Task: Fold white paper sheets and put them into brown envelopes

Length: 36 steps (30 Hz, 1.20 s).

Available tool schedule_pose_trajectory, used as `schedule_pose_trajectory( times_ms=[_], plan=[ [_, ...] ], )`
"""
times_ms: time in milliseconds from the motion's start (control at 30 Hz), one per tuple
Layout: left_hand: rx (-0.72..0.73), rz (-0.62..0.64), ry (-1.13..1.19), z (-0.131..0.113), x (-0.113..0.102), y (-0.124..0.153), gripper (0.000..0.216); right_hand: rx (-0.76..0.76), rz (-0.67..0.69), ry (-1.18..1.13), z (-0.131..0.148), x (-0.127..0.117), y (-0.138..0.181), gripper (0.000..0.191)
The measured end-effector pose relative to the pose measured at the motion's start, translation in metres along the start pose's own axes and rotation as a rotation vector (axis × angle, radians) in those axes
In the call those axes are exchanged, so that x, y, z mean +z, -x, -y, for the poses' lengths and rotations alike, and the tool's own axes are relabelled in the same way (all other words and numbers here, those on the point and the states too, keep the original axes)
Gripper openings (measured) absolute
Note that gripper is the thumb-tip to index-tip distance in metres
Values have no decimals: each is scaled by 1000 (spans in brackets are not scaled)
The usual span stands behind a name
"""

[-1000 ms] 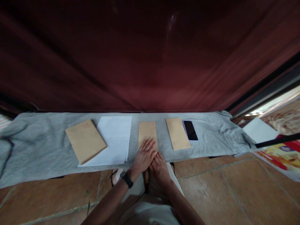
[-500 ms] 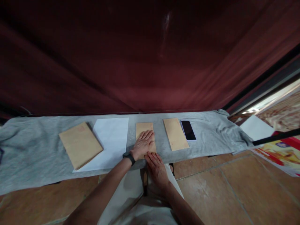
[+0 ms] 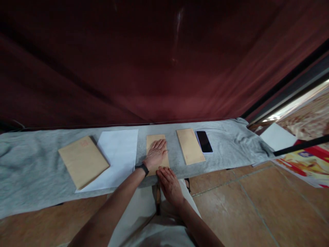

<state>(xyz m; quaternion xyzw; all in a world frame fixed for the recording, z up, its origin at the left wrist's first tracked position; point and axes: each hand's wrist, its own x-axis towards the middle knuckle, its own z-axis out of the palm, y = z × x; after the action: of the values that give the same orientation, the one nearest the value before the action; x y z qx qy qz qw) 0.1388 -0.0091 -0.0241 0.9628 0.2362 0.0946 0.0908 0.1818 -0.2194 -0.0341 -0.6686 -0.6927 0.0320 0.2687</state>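
Observation:
A brown paper envelope lies upright before me on the grey cloth. My left hand, with a dark band on its wrist, rests flat across its middle with fingers stretched out. At the envelope's near right corner, the fingertips of my right hand lie flat, with the fingers extended. Both hands cover part of the envelope. To the right is a second brown envelope, slightly slanted. On the left, a stack of brown envelopes overlaps white paper sheets.
A phone with a dark screen touches or nearly touches the right envelope. Grey cloth covers the narrow bench. Behind it hangs a dark red curtain. A colourful printed package and a white sheet are at far right.
My left hand has slid slightly towards the envelope's far end. My right hand stays at the near corner. The whole view has shifted a little.

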Motion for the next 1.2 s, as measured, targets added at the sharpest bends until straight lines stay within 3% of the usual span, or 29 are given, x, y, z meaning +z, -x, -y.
schedule_pose_trajectory(
  times_ms=[200, 333, 600, 1000, 1200],
  plan=[
    [114, 82, 63, -6, -9, 45, 54, 10, 3, -24, -1, 2, 2, 55],
    [163, 70, 111, -16, -22, 88, 53, 20, -3, -42, -3, 4, 4, 52],
    [41, -55, -46, -44, -20, 160, 67, 0, 61, -34, -3, 0, 2, 61],
    [-53, -90, -104, -58, -15, 173, 62, 127, -17, 104, -11, -17, 22, 55],
    [-81, -102, -152, -69, -10, 172, 56, 79, 12, 92, 10, -16, 11, 48]
  ],
)
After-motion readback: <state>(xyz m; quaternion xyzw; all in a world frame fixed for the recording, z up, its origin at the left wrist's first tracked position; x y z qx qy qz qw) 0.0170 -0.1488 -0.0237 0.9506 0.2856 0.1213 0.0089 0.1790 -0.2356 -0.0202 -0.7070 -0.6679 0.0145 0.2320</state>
